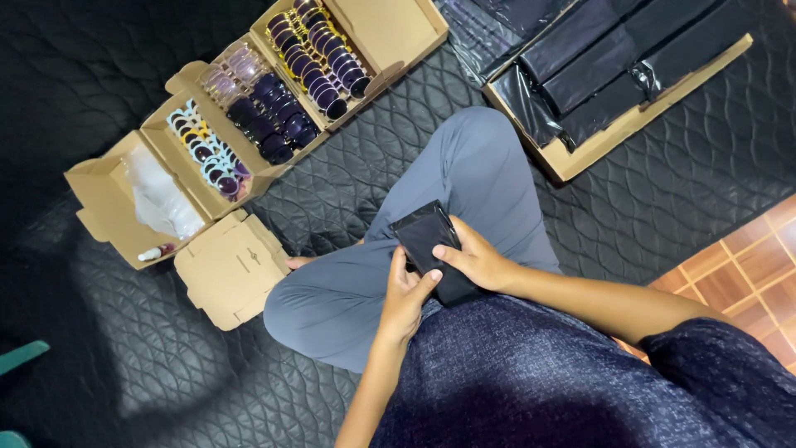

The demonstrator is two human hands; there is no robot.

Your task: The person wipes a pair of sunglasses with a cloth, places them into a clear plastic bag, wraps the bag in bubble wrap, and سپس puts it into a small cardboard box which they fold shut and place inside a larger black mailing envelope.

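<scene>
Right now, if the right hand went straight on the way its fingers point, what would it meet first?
The right hand points left across the black pouch, so it would probably first meet the left hand, which holds the same pouch just beside its fingertips. Depth is hard to judge; it might pass just above the left thumb.

The person sits on a quilted mat [348, 191] with one knee [473, 158] pointing up the middle; a pouch [429, 241] lies on the lap, with the left hand [406, 299] at its near end and the right hand [477, 261] on its right side; far to the left stand four open boxes in a slanted row; three boxes of sunglasses [282, 95] sit side by side, and the end box [133, 199] holds a bag; far right, a tray of pouches [605, 75] lies near the mat's edge, beside the tiled floor [746, 265].
</scene>
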